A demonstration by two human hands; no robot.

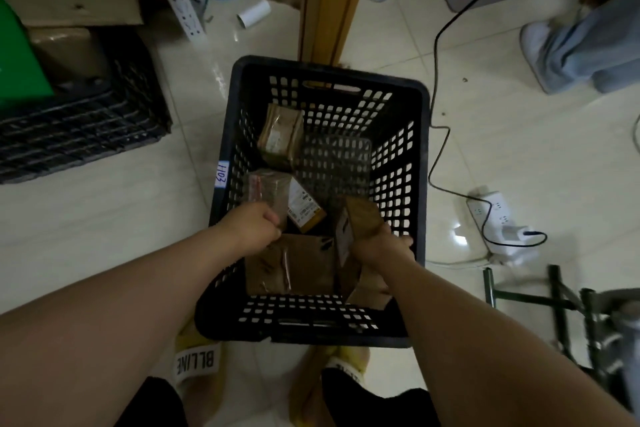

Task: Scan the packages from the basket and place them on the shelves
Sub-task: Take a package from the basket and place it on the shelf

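In the basket [420, 135], my right hand [379, 248] clasps a box [362, 218] by its lower end, the box rising above the fingers. My left hand [254, 229] curls onto a parcel [268, 189] just beyond the knuckles. Both look like light, stiff cardboard with slick tape, so I'd grip the edges.

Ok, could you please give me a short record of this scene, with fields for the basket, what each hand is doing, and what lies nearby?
container: black basket on the tiled floor
left: left hand grips a clear-wrapped package inside the basket
right: right hand grips a brown box with a white label
loose inside: far package, flat parcel
nearby: power strip on the right, black crate on the left
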